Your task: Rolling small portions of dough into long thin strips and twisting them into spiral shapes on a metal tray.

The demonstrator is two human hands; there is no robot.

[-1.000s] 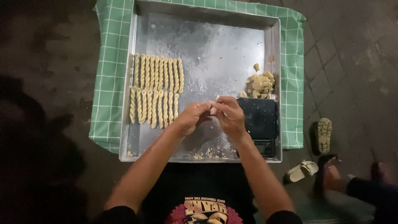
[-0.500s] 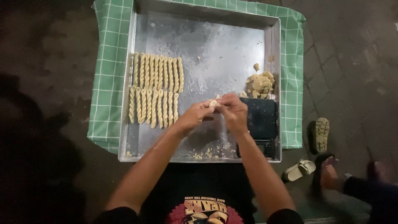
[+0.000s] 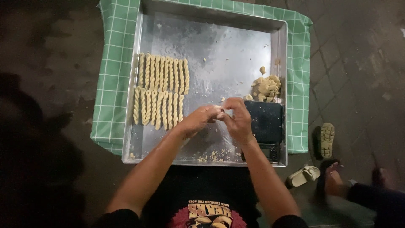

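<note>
Barely shifted since half a second earlier: left hand (image 3: pixel 199 121) and right hand (image 3: pixel 238 120) pressed together at frame centre, pinching a small dough piece (image 3: pixel 220 112) between fingertips above the tray (image 3: pixel 211 46). Two rows of finished twists (image 3: pixel 161 90) laid out at tray left. Lump of dough (image 3: pixel 266 88) remaining at right, above a dark scale (image 3: pixel 265 122). Roughly half done, judging by that.

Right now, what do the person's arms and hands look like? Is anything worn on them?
Both arms are bare from the upper arm down. The left hand and right hand wear no gloves, and no rings, watch or bracelets show. Short black sleeves end near the bottom edge, part of a black shirt with a red and yellow print.
</note>
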